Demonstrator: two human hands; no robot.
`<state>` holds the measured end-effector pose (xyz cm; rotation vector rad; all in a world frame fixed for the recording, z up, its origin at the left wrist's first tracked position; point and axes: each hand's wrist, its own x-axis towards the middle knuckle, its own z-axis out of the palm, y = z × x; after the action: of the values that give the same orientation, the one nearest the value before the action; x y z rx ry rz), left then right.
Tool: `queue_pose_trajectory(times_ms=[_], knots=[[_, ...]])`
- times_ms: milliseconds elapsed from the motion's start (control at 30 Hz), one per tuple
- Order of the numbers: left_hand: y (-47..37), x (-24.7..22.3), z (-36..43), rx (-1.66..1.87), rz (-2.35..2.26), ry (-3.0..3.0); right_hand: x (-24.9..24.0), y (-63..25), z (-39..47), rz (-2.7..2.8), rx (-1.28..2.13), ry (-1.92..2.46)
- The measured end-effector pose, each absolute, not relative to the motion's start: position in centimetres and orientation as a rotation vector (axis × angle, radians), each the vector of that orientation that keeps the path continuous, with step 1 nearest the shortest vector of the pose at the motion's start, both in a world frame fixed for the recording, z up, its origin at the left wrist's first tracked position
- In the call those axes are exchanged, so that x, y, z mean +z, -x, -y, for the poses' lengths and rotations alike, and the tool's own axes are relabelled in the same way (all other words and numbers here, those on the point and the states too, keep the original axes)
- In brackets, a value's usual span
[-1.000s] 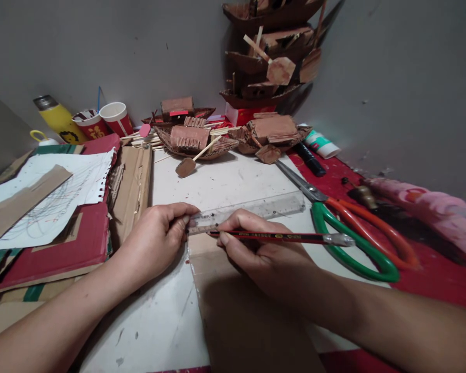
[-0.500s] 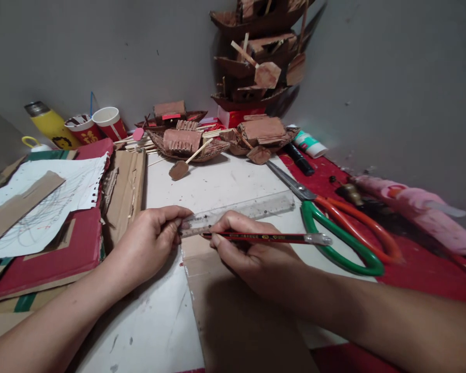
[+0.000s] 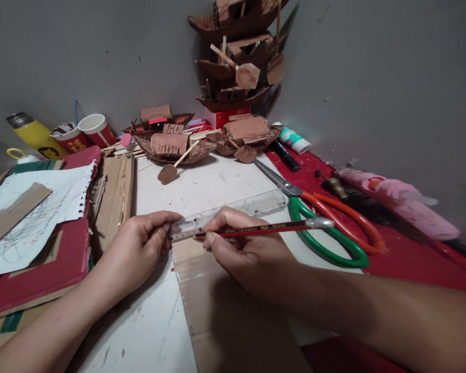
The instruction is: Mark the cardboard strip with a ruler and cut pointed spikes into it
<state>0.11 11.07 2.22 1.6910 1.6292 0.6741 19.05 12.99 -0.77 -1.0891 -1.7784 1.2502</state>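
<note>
A clear plastic ruler (image 3: 266,202) lies slantwise across the far end of a brown cardboard piece (image 3: 196,295). Its left end is pinched between the thumb and fingers of my left hand (image 3: 147,246). My right hand (image 3: 248,248) grips a dark red-and-black pencil (image 3: 267,227), held low and nearly flat, with its tip against the ruler's near edge. Part of the ruler is hidden behind my right hand. Just right of it rest scissors (image 3: 326,223) with one green and one orange handle loop.
Cardboard model boats (image 3: 171,145) stand at the back, beside a stack of more boats (image 3: 236,62). Left are cardboard sheets and a scribbled paper (image 3: 66,191), paper cups (image 3: 97,129) and a yellow bottle (image 3: 34,134). A black marker (image 3: 285,155) and pink glue gun (image 3: 399,199) lie right.
The whole view has shifted, so things appear further left. The pencil tip has moved slightly along the ruler's edge or stayed close to it; both grips are unchanged.
</note>
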Motion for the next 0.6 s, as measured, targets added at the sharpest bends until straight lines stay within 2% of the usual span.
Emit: queue_pose_trajectory(times_ms=[233, 600], knots=[[-0.1, 2.1, -11.1, 0.692, -1.617, -1.673, 0.3, -19.0, -12.7, 1.493, 1.304, 1.101], [-0.1, 2.4, -11.3, 0.719, -1.64, -1.607, -0.1, -19.0, -13.5, 1.372, 1.3, 1.035]])
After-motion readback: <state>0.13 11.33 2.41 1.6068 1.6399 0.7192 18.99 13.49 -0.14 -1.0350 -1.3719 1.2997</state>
